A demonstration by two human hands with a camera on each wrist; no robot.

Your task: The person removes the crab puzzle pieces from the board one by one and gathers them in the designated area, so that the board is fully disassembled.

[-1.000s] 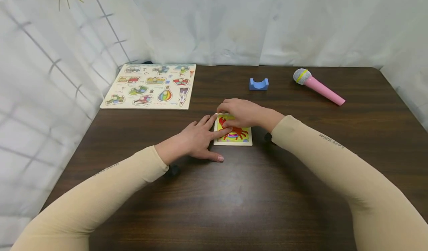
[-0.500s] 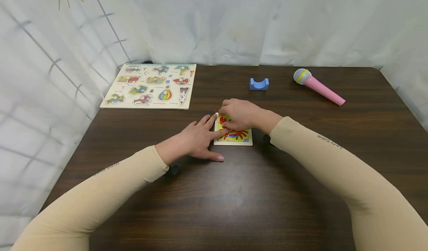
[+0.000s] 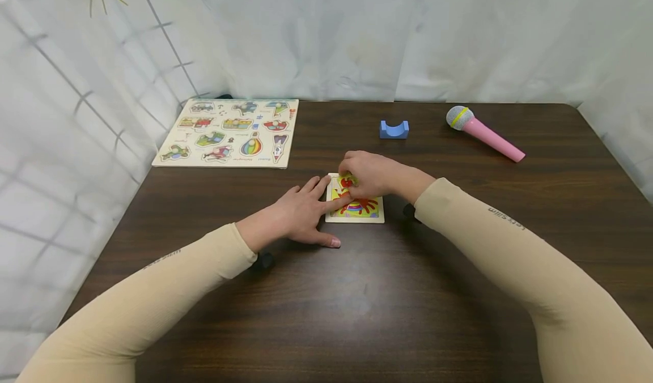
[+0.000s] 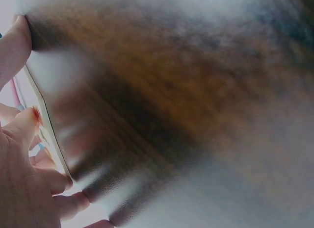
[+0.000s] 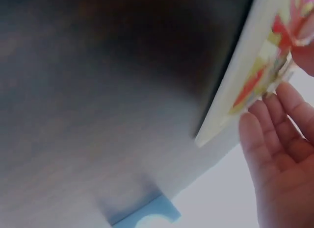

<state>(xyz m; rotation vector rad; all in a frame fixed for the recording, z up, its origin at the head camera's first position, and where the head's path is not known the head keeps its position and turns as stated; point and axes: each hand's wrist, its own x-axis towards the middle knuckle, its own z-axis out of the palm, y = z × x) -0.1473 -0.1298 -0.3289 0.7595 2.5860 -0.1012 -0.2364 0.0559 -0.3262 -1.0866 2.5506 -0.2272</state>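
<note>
A small square jigsaw puzzle (image 3: 357, 219), pale-framed with a red crab on yellow, lies flat on the dark table. My left hand (image 3: 303, 210) spreads over its left side, index finger resting across the picture, thumb on the table. In the left wrist view, those spread fingertips touch down by the puzzle's edge (image 4: 49, 121). Over its upper part, my right hand (image 3: 374, 173) pinches a red-and-yellow puzzle piece (image 3: 347, 182), tilted up from the picture. The right wrist view shows the right thumb (image 5: 305, 51) against the picture and the fingers (image 5: 270, 125) beyond; these partly hide the piece.
A larger peg puzzle board (image 3: 224, 133) with vehicle shapes lies at the back left. Behind the hands sits a blue block (image 3: 394, 130) with a curved notch. A pink toy microphone (image 3: 490, 136) lies at the back right, before a white curtain (image 3: 347, 43).
My right hand has shifted slightly right, and the puzzle piece in its fingers has moved with it and tipped up. My left hand stays in place on the puzzle.
</note>
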